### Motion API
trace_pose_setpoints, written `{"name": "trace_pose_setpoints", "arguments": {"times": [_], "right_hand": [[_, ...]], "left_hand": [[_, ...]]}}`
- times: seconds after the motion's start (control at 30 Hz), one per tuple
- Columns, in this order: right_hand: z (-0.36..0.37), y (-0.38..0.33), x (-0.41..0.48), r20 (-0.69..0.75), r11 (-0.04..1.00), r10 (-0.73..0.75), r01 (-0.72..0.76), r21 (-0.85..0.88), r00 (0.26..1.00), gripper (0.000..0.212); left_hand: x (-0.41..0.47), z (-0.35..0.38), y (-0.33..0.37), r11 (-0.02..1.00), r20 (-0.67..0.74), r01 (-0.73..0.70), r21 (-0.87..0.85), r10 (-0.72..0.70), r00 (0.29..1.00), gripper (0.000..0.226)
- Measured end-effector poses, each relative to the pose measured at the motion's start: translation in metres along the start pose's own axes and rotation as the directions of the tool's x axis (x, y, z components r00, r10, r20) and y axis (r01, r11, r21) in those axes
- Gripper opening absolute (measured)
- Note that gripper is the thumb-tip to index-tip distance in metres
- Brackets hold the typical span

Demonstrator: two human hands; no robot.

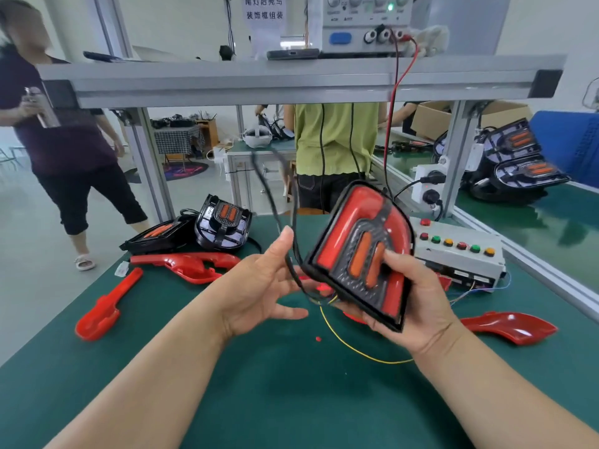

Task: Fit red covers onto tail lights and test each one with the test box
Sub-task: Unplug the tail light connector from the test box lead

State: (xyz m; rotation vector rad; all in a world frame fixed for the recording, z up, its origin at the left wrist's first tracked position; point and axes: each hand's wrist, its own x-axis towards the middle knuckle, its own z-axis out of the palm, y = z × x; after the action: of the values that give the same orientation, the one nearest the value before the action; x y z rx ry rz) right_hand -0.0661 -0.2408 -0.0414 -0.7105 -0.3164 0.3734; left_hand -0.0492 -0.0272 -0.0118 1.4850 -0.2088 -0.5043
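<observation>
Over the bench, the right hand clamped its grip on the tail light; the left hand was spread apart.

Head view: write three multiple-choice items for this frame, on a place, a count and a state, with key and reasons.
1. Where does the test box stand? A) on the floor B) on the green table, right of the held tail light C) on a chair
2. How many green buttons does it show? A) one B) four C) two
3. The tail light in the right hand is: A) fitted with a red cover B) bare C) lying flat on the table
Key: 1 B, it sits on the table beside the right hand; 2 C, two green among red and yellow ones; 3 A, red plastic fills its frame.
</observation>
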Motion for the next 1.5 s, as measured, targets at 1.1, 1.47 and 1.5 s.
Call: {"name": "trace_pose_setpoints", "arguments": {"times": [1.1,1.47,1.5], "right_hand": [[0.034,-0.041,-0.053,-0.406,0.883,-0.372,0.183,-0.432,0.835,0.03],[0.042,-0.099,-0.122,-0.477,0.735,-0.629,0.268,-0.623,0.614,0.023],[0.044,-0.104,-0.13,-0.485,0.724,-0.645,0.269,-0.635,0.591,0.023]], "left_hand": [[-0.006,0.097,0.016,0.922,-0.202,-0.084,-0.377,0.006,0.979,0.043],[-0.014,0.191,0.027,0.911,-0.157,-0.413,-0.003,0.407,0.9,0.041],[-0.015,0.2,0.028,0.903,-0.146,-0.43,-0.005,0.425,0.893,0.041]]}}
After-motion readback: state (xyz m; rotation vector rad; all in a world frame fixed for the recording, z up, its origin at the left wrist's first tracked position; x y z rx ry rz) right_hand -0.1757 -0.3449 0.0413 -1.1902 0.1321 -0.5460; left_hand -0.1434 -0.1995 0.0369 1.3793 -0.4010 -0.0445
